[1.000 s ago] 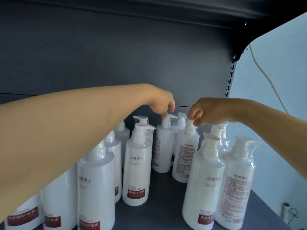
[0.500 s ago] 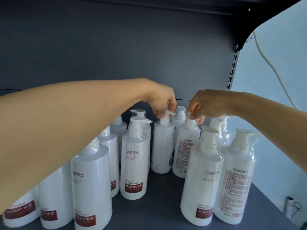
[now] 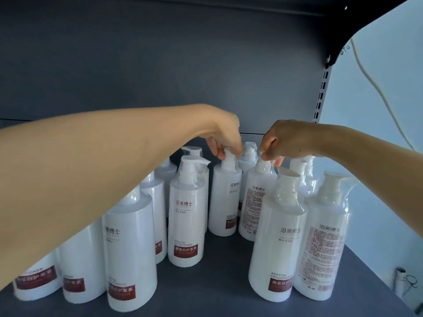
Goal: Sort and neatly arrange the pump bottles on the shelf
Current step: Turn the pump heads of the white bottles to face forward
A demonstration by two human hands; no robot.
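Note:
Several white pump bottles with red labels stand upright on a dark grey shelf [image 3: 219,277]. My left hand [image 3: 225,138] pinches the pump head of a bottle [image 3: 224,202] in the back middle. Right beside it, my right hand [image 3: 281,140] pinches the pump head of a neighbouring bottle [image 3: 255,209] whose printed back label faces me. A bottle [image 3: 186,220] with its front label toward me stands just left of these. Two bottles [image 3: 278,243] [image 3: 320,243] stand at the front right. My left forearm hides part of the left row.
A row of bottles [image 3: 131,252] runs along the left side under my forearm. The dark back panel [image 3: 160,76] and the shelf above close in the space. A slotted upright [image 3: 321,92] and a pale wall with a cable [image 3: 375,88] lie to the right.
Both hands have closed down onto the pump heads of the two back bottles. The left bottle has turned so its front label shows more.

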